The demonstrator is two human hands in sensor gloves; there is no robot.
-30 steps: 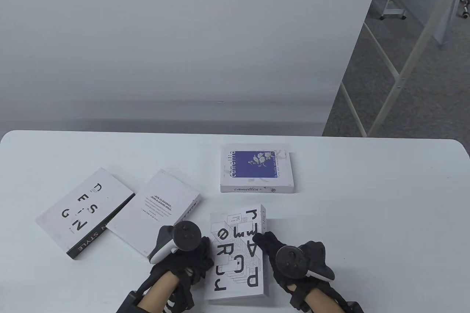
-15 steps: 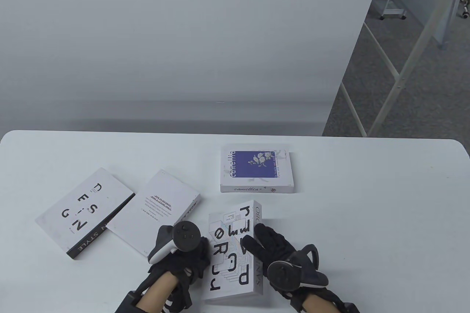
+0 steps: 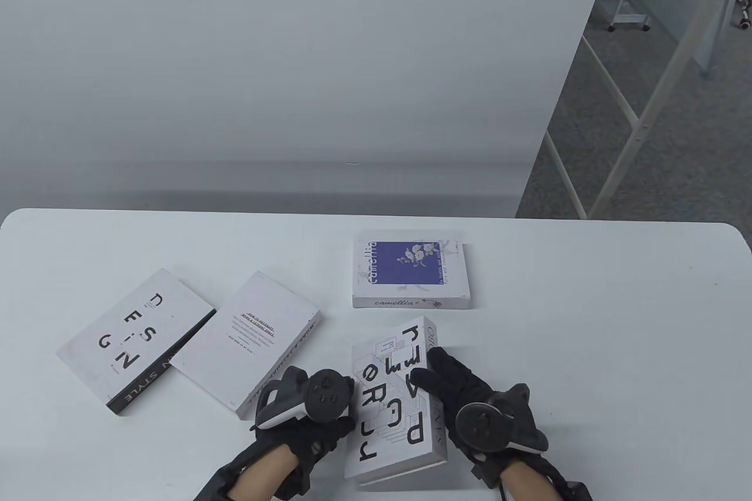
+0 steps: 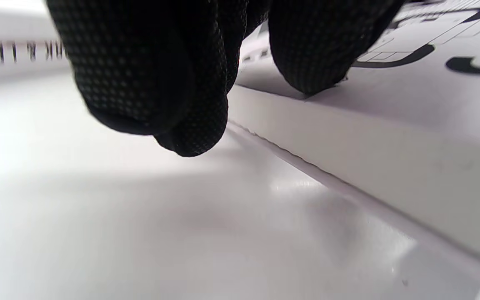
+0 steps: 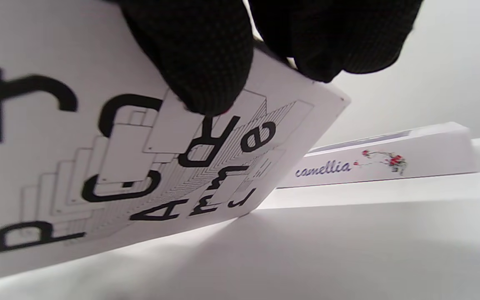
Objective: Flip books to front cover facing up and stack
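A white book with big black letters (image 3: 393,401) lies front cover up at the table's near middle, tilted with its right side raised off the table. My right hand (image 3: 424,366) grips its right spine side, thumb on the cover and fingers around the edge. In the right wrist view the cover (image 5: 98,166) faces the camera under my thumb (image 5: 198,62). My left hand (image 3: 346,401) is at the book's left edge. In the left wrist view one fingertip (image 4: 311,62) touches the cover's edge and another hangs beside the book's edge (image 4: 390,158).
A white DESIGN book (image 3: 132,339) lies at the left. A white book with small text (image 3: 252,336) overlaps its right side. A camellia book with a blue cover (image 3: 411,269) lies behind the held book; its spine also shows in the right wrist view (image 5: 381,162). All rest on the white table (image 3: 587,348).
The lettered book has shifted right and turned a little, its right side lifting. My right hand went from the cover to gripping the spine side. My left hand moved right to the book's left edge.
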